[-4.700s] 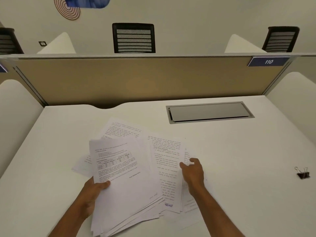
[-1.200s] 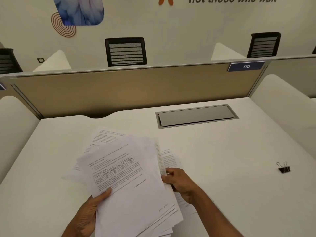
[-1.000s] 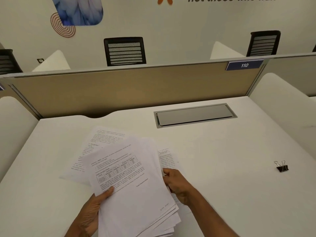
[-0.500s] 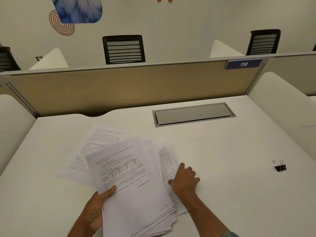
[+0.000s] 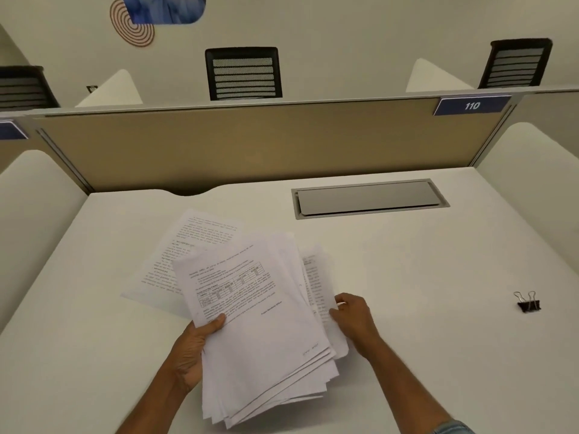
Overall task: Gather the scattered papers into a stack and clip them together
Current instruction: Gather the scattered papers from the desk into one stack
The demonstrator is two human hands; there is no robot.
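Our left hand (image 5: 195,349) gripped the stack (image 5: 260,339), thumb on top, lifted so pages could join; right hand (image 5: 354,317) pinched a sheet (image 5: 313,277) beside it, likely to tuck in. Another page (image 5: 188,245) lay on the desk (image 5: 407,277) behind; clip (image 5: 528,303) well right.

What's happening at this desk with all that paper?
A person is gathering printed papers at a white desk. The left hand grips an untidy stack, fanned at its lower edge, while the right hand pinches a loose sheet beside it. A second sheet lies flat on the desk behind the stack. The black binder clip sits unused far to the right, so nothing is clipped yet.
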